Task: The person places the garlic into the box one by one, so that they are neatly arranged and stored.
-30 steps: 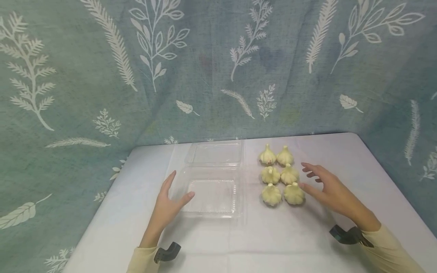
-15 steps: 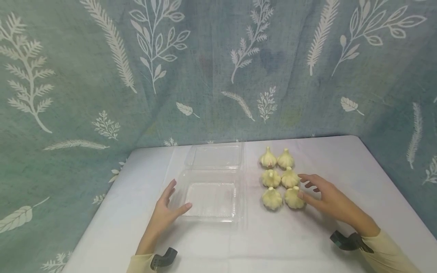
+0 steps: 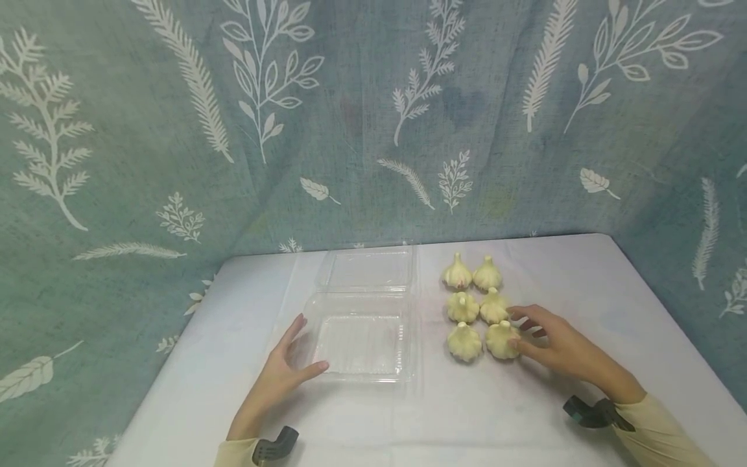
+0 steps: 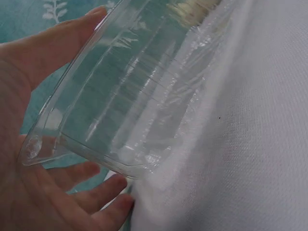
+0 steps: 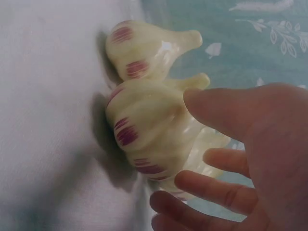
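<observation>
A clear plastic clamshell box (image 3: 358,377) lies with its lid (image 3: 369,270) folded back on the table. My left hand (image 3: 277,375) is at the box's front left corner, its thumb at the front rim and its fingers spread along the left side. In the left wrist view, the thumb lies along the box's rim (image 4: 79,67). Several pale garlic bulbs (image 3: 464,342) stand in two columns to the right. My right hand (image 3: 557,347) reaches around the front right garlic bulb (image 3: 500,339), thumb tip overlapping it and fingers loosely bent behind. Purple streaks mark this bulb (image 5: 144,120) in the right wrist view.
A white cloth (image 3: 443,415) covers the table. Behind it hangs a blue-green curtain (image 3: 362,130) with white leaf prints. Dark wrist cameras sit on both forearms.
My right hand has come slightly lower and closer around the front right garlic bulb. My left hand has shifted slightly toward the table's front. The box and the bulbs stay put.
</observation>
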`<state>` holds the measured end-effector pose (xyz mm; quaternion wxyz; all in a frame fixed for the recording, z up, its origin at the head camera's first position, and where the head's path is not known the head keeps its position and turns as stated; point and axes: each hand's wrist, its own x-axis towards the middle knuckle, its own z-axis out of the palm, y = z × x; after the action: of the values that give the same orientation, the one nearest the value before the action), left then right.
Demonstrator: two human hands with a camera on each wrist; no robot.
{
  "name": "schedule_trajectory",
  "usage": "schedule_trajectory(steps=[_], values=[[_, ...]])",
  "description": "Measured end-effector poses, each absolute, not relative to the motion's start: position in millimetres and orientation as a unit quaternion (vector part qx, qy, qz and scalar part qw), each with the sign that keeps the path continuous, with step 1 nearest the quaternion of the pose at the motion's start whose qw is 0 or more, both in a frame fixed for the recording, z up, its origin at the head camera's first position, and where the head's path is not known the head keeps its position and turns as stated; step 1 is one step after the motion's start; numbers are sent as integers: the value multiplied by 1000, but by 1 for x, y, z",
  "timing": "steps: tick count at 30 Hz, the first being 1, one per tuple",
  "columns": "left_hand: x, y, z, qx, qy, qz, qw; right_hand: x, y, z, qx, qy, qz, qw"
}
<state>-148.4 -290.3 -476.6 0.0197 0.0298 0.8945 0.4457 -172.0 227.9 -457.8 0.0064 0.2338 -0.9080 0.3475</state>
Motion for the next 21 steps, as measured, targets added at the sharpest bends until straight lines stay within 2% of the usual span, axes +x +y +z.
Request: schedule_trajectory(steps=[13,21], values=[[-145,-293,-478,63,875,474,70,-173,227,-464,232,-901,365,-12],[-145,-290,-480,78,863,494,70,-175,227,-467,238,-898,369,-6]])
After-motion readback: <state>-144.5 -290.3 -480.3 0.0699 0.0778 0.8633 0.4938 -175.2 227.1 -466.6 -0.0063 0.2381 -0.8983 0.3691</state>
